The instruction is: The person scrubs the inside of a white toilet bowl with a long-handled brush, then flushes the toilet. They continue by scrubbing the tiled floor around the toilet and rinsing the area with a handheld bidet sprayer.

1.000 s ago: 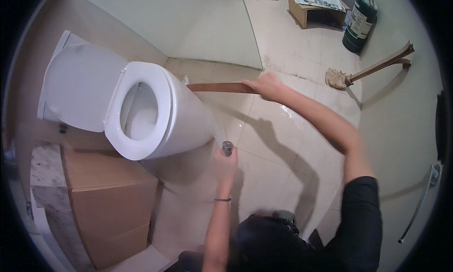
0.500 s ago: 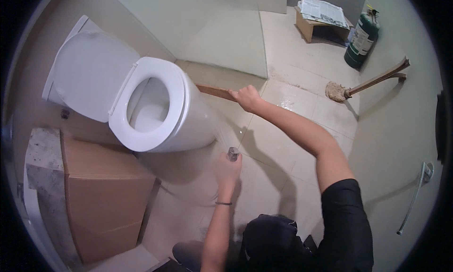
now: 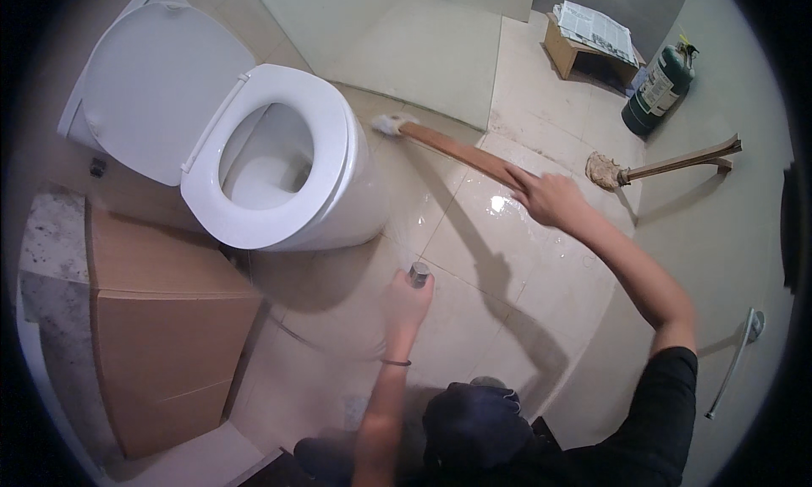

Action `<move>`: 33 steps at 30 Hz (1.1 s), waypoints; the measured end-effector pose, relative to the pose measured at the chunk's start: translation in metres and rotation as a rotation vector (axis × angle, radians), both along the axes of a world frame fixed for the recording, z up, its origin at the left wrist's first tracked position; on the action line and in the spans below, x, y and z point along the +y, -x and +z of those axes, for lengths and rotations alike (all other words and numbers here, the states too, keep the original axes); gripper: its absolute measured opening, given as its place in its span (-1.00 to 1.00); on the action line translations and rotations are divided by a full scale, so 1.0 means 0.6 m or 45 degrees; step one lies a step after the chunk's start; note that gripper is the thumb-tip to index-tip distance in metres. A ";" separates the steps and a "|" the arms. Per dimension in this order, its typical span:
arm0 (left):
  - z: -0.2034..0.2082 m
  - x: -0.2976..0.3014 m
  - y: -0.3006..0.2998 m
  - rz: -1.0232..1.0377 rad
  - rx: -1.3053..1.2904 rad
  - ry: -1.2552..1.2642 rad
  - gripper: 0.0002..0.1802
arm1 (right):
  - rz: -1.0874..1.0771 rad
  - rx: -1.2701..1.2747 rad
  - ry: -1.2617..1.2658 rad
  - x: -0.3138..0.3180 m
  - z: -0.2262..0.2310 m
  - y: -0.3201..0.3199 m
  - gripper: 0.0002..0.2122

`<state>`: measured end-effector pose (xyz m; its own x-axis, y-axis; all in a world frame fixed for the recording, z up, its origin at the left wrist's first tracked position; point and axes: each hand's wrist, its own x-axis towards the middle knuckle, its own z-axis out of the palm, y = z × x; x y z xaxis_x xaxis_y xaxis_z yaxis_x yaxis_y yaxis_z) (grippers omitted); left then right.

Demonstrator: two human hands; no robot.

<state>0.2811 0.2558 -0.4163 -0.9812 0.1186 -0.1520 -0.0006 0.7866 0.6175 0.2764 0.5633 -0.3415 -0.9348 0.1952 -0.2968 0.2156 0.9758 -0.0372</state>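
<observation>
A white toilet (image 3: 359,191) with its lid raised and seat down stands at the left. My left hand (image 3: 406,305) is wrapped around a silver spray nozzle (image 3: 419,274), and a blurred jet of water leaves it toward the foot of the toilet. Its hose trails off to the left. My right hand (image 3: 548,198) grips the flat wooden handle of a scrub brush (image 3: 457,149). The brush's pale head (image 3: 393,124) is at the floor just right of the bowl, near the glass panel; contact with the floor is hard to tell.
Wet floor tiles (image 3: 529,242) shine between the toilet and the right wall. A cardboard box (image 3: 173,352) stands at the left. Against the right wall are a wood-handled mop (image 3: 605,172) and a green gas cylinder (image 3: 662,90). Behind lies a newspaper-topped carton (image 3: 562,51); a glass panel (image 3: 397,39) rises beyond the toilet.
My right hand has drawn back to the right, bringing the brush head out from behind the toilet into sight. My left hand keeps nearly the same place with the nozzle. The view has shifted slightly.
</observation>
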 end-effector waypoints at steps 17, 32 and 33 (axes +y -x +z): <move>-0.030 -0.163 -0.057 -0.039 0.012 -0.210 -0.54 | -0.586 0.043 0.286 -0.154 -0.143 -0.316 -0.28; -0.072 -0.264 -0.091 -0.127 -0.175 0.077 -0.45 | -1.296 0.408 0.193 -0.379 -0.054 -0.690 -0.42; -0.076 -0.267 -0.104 -0.180 -0.172 0.072 -0.46 | -1.345 0.367 0.156 -0.388 -0.049 -0.703 -0.43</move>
